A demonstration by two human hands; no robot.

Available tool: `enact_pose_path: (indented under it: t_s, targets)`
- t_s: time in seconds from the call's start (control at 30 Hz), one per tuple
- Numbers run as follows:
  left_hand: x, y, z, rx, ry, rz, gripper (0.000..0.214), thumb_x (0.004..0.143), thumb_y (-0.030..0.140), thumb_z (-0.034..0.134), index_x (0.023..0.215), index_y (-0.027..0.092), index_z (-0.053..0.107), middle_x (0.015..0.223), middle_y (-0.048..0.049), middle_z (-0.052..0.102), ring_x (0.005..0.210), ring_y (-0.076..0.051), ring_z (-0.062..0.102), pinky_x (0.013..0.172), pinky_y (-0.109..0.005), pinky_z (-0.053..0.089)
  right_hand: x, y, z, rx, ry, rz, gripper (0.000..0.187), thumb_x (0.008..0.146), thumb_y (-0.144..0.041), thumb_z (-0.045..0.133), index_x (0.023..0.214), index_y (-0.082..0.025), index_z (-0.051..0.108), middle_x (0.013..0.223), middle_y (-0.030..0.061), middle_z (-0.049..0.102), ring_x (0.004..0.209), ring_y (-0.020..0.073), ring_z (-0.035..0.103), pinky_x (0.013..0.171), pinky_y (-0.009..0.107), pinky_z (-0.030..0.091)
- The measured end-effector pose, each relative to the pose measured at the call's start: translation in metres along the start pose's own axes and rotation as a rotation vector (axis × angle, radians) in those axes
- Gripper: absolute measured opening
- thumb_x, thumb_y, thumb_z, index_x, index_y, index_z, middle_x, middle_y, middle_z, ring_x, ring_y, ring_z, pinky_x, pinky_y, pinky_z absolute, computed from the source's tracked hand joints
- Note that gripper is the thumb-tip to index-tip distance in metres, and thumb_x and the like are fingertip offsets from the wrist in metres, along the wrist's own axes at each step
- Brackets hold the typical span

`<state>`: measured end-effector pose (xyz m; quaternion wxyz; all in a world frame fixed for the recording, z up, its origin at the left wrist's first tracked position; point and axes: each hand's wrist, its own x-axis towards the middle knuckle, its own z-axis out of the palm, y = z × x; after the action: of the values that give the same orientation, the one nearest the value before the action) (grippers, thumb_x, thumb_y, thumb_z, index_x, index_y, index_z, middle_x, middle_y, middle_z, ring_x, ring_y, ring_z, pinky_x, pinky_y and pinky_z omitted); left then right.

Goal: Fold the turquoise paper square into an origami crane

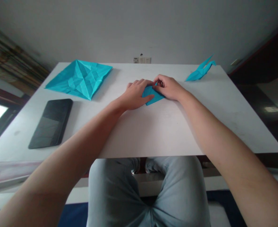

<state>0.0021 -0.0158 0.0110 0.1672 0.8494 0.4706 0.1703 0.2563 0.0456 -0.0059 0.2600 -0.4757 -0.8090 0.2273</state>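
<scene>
A small folded piece of blue origami paper (155, 98) lies on the white table, partly covered by both hands. My left hand (137, 94) rests flat over its left side, thumb spread apart from the fingers and pressing on the paper. At the paper's upper right edge, my right hand (168, 86) is closed in a pinch, thumb against index finger. The fingertips of both hands nearly meet at the far edge. Part of the paper's outline is hidden under the fingers.
An unfolded, creased blue sheet (82, 78) lies at the back left. Nearer on that side is a black phone (51, 123). A folded blue paper crane (200, 72) stands at the back right. Wall sockets (142, 60) sit behind the white table (153, 135).
</scene>
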Motion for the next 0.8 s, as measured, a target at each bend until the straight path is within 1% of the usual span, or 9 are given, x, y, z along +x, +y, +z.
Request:
enact_pose_path:
  t_s: [0.2,0.4,0.57,0.8]
  targets:
    - [-0.0001,0.0026,-0.001,0.017,-0.007,-0.012,0.075,0.113,0.053,0.063,0.182,0.022,0.067,0.185,-0.0226,0.072,0.172,-0.051,0.064,0.145,-0.075,0.046,-0.0009,-0.0015,-0.0007,0.01,0.002,-0.009,0.008,0.107,-0.024,0.082,0.114,-0.025,0.079,0.104,0.0044,0.079,0.093,0.0253,0.065,0.09,0.041,0.047]
    - [-0.0004,0.0036,-0.0013,0.023,-0.01,-0.017,0.075,0.114,0.053,0.063,0.183,0.023,0.067,0.183,-0.0225,0.073,0.171,-0.051,0.065,0.145,-0.074,0.047,0.0001,0.0007,0.0009,0.023,0.001,-0.005,0.009,0.107,-0.024,0.083,0.116,-0.026,0.08,0.103,0.0035,0.078,0.093,0.0253,0.065,0.09,0.041,0.046]
    - [-0.0001,0.0028,-0.0017,0.024,-0.015,-0.02,0.074,0.115,0.053,0.063,0.183,0.023,0.066,0.183,-0.0221,0.072,0.172,-0.051,0.064,0.147,-0.075,0.046,0.0,-0.0004,0.0011,0.014,0.009,0.009,0.013,0.107,-0.023,0.085,0.119,-0.026,0.081,0.104,0.0034,0.079,0.096,0.0261,0.067,0.092,0.041,0.047]
    - [0.0001,0.0018,-0.0019,0.027,-0.016,-0.02,0.076,0.115,0.055,0.064,0.185,0.024,0.066,0.187,-0.023,0.071,0.175,-0.052,0.063,0.148,-0.077,0.045,-0.0007,-0.002,0.0001,0.013,0.001,0.01,0.012,0.108,-0.024,0.085,0.119,-0.026,0.081,0.105,0.0037,0.079,0.097,0.026,0.067,0.093,0.042,0.048]
